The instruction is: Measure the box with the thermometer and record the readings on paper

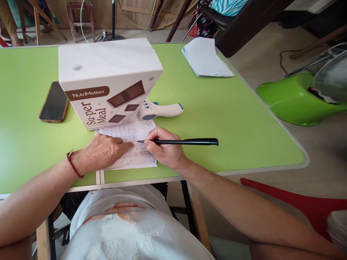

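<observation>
My right hand point(166, 148) pinches a black pen point(193, 141), its tip on a sheet of paper point(135, 159) covered in small handwritten rows. On the sheet's left part rests my left hand point(110, 150), index finger stretched towards the pen tip and the other fingers partly curled, with nothing held. A red cord bracelet point(73, 165) circles the left wrist. Just beyond the paper stands a large white box point(114, 86) printed "NutriMotion Su-per Meal". Beside the box lies a white thermometer gun point(165, 110), partly hidden by it.
A phone point(55, 103) lies left of the box on the green table point(244, 133). Folded white papers point(206, 59) lie near the far right corner. On the floor to the right are a bright green bin point(292, 99) and a red chair point(292, 202). A wooden stool point(80, 18) stands behind.
</observation>
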Demonstrator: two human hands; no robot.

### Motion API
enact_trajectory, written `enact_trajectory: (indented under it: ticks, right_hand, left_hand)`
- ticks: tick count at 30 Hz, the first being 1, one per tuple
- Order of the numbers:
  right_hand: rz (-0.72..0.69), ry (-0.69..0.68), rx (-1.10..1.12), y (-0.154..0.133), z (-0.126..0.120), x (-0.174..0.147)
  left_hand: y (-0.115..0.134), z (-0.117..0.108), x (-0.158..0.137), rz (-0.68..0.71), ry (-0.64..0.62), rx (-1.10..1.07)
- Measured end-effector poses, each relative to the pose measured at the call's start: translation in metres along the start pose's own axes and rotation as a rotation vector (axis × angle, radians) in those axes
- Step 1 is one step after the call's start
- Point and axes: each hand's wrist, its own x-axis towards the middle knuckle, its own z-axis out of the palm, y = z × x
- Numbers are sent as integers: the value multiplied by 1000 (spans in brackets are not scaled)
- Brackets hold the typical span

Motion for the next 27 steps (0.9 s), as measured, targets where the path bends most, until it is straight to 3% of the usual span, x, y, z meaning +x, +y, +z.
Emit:
enact_trajectory:
  ticks: [10, 15, 20, 23, 27]
  right_hand:
    - [3, -38, 20, -1, 1, 1]
    - [22, 64, 5, -2, -2, 0]
    - [-47, 95, -355, -3, -26, 5]
    - [-127, 79, -660, 5, -45, 11]
    - [-124, 24, -957, 23, -59, 15]
  left_hand:
    - [0, -1, -1, 2, 16, -38]
    - [-1, 0, -1, -10, -12, -21]
    - [1, -4, 0, -2, -33, 2]
    - [1, -14, -1, 23, 84, -26]
    - [-10, -30, -8, -102, 440, -159]
